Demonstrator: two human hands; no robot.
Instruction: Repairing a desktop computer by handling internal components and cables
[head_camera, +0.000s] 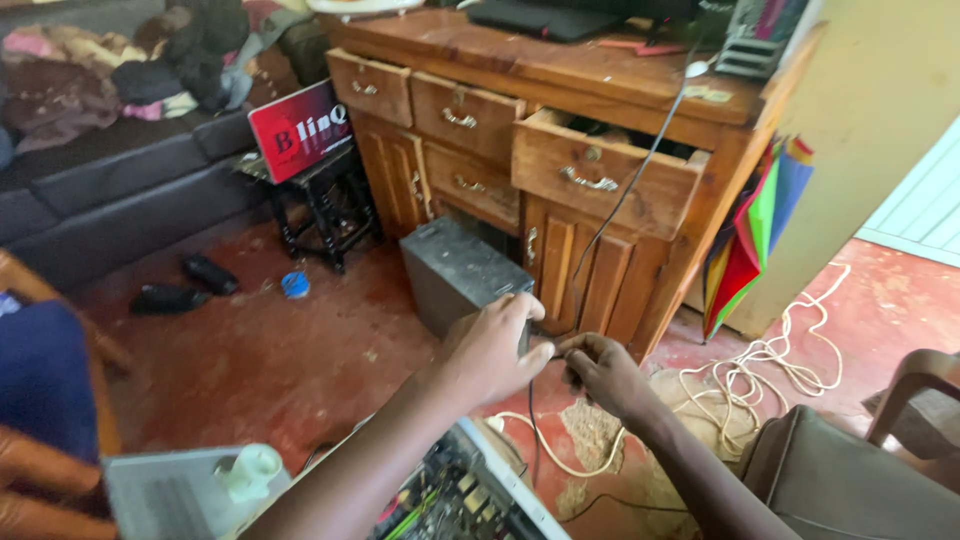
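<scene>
Head view: the left hand (497, 345) rests on the near corner of the grey computer case (458, 275) standing on the floor, steadying it. At its three o'clock, the right hand (603, 372) pinches a black cable (622, 195) running up to the wooden desk (560, 150).

Worn red floor (300, 350). Wooden cabinet (560, 150), one drawer (600, 175) ajar. Dark sofa (110, 190) heaped with clothes (110, 70). Small stool (320, 195). Yellow wall (880, 90). Folded umbrella (750, 240) leaning beside cabinet.
</scene>
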